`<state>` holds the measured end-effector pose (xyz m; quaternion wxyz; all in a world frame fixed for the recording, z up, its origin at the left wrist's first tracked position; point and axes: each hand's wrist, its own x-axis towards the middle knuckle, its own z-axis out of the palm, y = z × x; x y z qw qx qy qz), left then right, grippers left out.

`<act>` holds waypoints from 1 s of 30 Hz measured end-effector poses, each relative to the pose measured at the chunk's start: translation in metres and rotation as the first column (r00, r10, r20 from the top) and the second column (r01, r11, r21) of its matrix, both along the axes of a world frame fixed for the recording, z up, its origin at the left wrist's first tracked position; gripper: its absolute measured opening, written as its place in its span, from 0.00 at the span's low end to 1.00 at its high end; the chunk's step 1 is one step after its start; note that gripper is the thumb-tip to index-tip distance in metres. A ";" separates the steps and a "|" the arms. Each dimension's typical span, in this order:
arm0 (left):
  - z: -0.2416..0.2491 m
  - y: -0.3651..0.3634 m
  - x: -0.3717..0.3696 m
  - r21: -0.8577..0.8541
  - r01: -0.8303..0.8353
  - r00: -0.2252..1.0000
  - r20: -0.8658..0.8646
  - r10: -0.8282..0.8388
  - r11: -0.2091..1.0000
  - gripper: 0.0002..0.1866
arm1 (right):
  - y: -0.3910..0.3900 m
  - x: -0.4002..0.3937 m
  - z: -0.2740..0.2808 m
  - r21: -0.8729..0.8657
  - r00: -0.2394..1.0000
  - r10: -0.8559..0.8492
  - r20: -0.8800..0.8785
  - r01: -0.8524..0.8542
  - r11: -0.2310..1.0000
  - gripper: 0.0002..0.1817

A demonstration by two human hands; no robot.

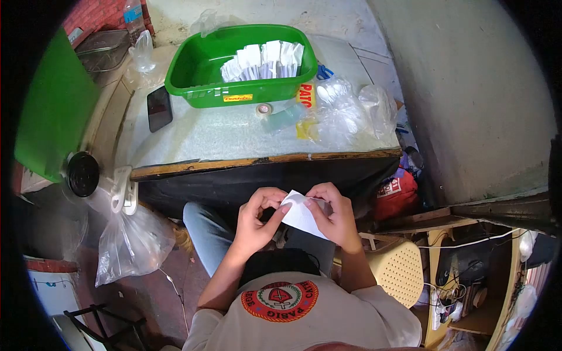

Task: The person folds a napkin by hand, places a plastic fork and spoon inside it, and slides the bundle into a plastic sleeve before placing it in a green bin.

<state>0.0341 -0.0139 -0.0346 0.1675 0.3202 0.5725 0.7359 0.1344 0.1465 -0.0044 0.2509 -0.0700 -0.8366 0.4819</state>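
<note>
Table (199,134) bears green basin (205,97); phone (159,109); tape roll (264,109).

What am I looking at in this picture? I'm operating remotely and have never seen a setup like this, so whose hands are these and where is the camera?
There is no machine here: these are a person's two bare hands. The single picture comes from a camera worn on that person's head, looking forward and down, so the shirt shows at the bottom. The left hand and right hand hold a piece of white paper between them, in front of the table. On the table stands a green tub with many white pieces inside. Left of the tub lies a phone; in front is a tape roll, and to the right lie clear plastic bags.
</note>
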 end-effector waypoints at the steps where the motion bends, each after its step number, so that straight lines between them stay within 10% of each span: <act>1: 0.000 0.000 0.000 -0.001 0.001 1.000 -0.002 -0.001 1.000 0.11 | -0.001 0.000 0.002 -0.001 1.000 -0.006 0.022 0.006 1.000 0.07; 30: 0.000 0.004 -0.002 -0.130 -0.047 0.978 -0.208 0.019 0.990 0.12 | -0.002 -0.004 0.005 0.107 0.987 -0.008 -0.163 0.025 0.994 0.08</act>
